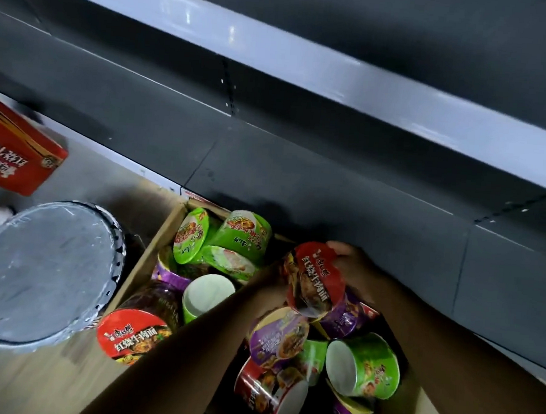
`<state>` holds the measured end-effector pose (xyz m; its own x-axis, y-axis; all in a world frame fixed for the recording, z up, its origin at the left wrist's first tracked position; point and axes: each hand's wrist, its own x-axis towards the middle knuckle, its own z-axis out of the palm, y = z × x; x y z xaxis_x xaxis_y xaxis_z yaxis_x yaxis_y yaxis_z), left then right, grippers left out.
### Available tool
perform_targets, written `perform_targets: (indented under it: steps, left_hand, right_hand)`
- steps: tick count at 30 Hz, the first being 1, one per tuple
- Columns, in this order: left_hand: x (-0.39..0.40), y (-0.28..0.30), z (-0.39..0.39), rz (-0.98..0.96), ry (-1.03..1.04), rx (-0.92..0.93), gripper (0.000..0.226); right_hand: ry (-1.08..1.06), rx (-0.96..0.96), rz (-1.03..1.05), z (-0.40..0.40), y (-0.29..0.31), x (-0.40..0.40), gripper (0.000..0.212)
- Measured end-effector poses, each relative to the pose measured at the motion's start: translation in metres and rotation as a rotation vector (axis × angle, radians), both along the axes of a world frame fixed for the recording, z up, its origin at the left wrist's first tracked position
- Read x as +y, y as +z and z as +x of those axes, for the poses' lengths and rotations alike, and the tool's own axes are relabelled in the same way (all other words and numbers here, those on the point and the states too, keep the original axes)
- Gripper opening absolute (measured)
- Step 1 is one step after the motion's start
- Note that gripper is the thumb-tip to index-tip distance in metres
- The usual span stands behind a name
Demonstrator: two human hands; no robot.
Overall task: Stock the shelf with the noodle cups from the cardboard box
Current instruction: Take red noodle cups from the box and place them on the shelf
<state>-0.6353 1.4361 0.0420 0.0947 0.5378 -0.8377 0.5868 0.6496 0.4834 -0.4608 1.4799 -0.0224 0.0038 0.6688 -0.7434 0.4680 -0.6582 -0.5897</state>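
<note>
A red carton (pixel 14 150) is cut off at the left edge, beside a round grey lid (pixel 41 270) on the pale floor (pixel 55 382). The cardboard box (pixel 150 256) holds jumbled noodle cups (pixel 227 236). Above it both hands grip a red cup (pixel 316 280): the left hand (pixel 269 283) is mostly hidden, the right hand (pixel 352 262) curls over its rim. Dark, blurred shelves (pixel 332 179) run behind.

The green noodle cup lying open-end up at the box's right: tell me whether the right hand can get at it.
Probably yes: the green noodle cup lies on top, uncovered, but the right hand holds a red noodle cup.
</note>
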Motion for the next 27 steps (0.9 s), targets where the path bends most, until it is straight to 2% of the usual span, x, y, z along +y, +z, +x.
perform_targets:
  steps: [2, 4, 9, 14, 17, 27]
  left_hand:
    - [0.004, 0.017, -0.003, -0.039, 0.037, -0.019, 0.013]
    - [0.009, 0.039, -0.006, -0.052, 0.032, 0.006, 0.028]
    - [0.028, 0.110, -0.021, -0.083, -0.009, 0.030, 0.044]
    - [0.050, 0.218, -0.036, -0.117, -0.306, 0.067, 0.058]
    - [0.063, 0.289, -0.048, -0.065, -0.414, 0.077, 0.069]
    - [0.091, 0.482, -0.073, 0.229, -0.479, 0.043, 0.053]
  right_hand:
    - [-0.040, 0.059, -0.030, 0.003, 0.025, -0.003, 0.051]
    - [-0.063, 0.089, -0.051, 0.001, 0.061, -0.006, 0.048]
    - [-0.122, 0.132, -0.063, 0.004, 0.147, -0.019, 0.043]
    - [-0.122, 0.209, -0.053, 0.000, 0.254, -0.024, 0.026]
    - [-0.118, 0.284, -0.031, -0.003, 0.322, -0.020, 0.029]
    - [-0.225, 0.466, 0.127, -0.018, 0.497, -0.001, 0.026]
